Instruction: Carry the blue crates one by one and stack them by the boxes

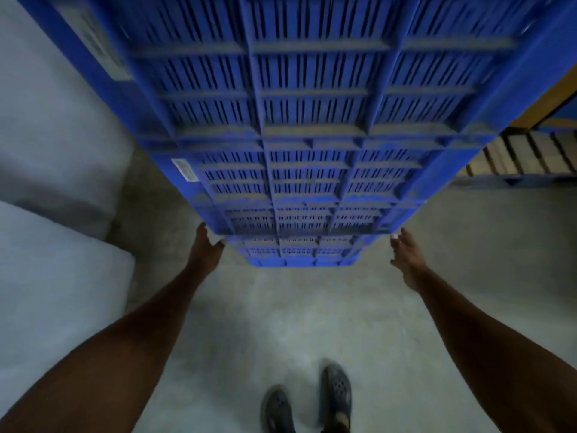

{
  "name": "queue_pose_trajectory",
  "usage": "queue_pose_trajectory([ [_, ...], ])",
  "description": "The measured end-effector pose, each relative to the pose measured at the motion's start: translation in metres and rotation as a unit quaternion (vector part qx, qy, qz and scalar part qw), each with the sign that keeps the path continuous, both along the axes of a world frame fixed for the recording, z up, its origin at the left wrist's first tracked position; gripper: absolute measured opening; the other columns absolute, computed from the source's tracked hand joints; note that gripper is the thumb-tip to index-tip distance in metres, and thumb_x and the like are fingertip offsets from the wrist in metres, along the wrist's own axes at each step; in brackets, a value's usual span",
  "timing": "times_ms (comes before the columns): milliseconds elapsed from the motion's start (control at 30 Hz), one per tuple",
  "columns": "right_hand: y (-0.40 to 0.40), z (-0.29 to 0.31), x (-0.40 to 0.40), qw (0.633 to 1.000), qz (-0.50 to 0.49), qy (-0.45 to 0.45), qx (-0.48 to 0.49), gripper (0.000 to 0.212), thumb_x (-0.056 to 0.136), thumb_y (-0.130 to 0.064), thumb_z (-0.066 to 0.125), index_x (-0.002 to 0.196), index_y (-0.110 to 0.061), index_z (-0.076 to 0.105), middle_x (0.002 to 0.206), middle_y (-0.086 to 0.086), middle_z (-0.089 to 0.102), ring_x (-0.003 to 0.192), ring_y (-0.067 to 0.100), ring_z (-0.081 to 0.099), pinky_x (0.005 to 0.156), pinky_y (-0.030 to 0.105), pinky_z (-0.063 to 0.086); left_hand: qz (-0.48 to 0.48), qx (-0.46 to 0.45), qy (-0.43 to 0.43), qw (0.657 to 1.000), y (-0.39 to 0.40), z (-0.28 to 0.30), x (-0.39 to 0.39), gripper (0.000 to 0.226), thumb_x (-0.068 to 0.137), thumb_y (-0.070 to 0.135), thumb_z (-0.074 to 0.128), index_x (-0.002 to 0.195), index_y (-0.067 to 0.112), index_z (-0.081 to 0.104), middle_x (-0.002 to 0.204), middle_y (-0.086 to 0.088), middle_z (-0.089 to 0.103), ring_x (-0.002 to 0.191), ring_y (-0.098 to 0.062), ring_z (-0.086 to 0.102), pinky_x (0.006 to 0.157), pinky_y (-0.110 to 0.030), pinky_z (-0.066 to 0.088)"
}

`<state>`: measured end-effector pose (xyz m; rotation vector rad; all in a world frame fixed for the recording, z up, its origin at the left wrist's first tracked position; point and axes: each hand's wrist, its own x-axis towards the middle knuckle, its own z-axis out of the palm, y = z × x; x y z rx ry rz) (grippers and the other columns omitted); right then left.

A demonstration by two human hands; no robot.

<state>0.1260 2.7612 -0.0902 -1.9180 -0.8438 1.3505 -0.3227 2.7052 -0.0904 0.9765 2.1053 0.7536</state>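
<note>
We face a tall stack of blue crates [299, 151] standing on the floor [312, 323]. Our left hand [204, 250] touches its lower left corner, fingers loose; our right hand [406, 260] hovers spread beside the right corner. We should grip both sides evenly before lifting.

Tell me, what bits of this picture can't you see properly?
- Stack of blue crates: its top is cut off by the head view's upper edge, so no crate count.
- Crate labels: too blurred to read.
- Left hand: fingertips hidden behind the stack.
- Right hand: touching or apart, unclear.
- Boxes: cut off at the right edge.
</note>
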Motion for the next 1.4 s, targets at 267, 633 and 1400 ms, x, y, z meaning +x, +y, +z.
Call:
queue_pose_trajectory([
  [267,0.029,-0.071,-0.001,0.995,-0.016,-0.006,0.103,0.022,0.104,-0.033,0.047,0.099,-0.047,0.063,0.09,-0.018,0.062,0.078,0.011,0.053,0.077,0.04,0.044,-0.016,0.023,0.041,0.999,0.028,-0.069,-0.01,0.038,0.098,0.011,0.056,0.13,-0.01,0.049,0.12,-0.035,0.057,0.111,-0.048,0.055,0.083,-0.053,0.044],
  [633,0.057,-0.094,0.011,0.978,0.014,-0.14,0.156,0.015,0.094,-0.045,0.051,0.095,-0.047,0.066,0.105,0.0,0.071,0.099,0.022,0.067,0.09,0.047,0.054,0.061,0.073,0.026,0.995,0.037,-0.08,-0.02,0.029,0.1,0.021,0.056,0.1,-0.007,0.064,0.094,-0.027,0.067,0.08,-0.035,0.068,0.072,-0.044,0.057],
  [1400,0.079,-0.077,0.015,0.971,0.037,-0.189,0.142,0.021,0.09,-0.019,0.064,0.109,-0.011,0.065,0.102,0.007,0.067,0.093,0.026,0.064,0.083,0.044,0.053,0.094,-0.021,0.162,0.982,0.057,-0.068,-0.018,0.026,0.083,0.022,0.067,0.088,-0.002,0.074,0.089,-0.025,0.072,0.09,-0.04,0.067,0.077,-0.044,0.053],
])
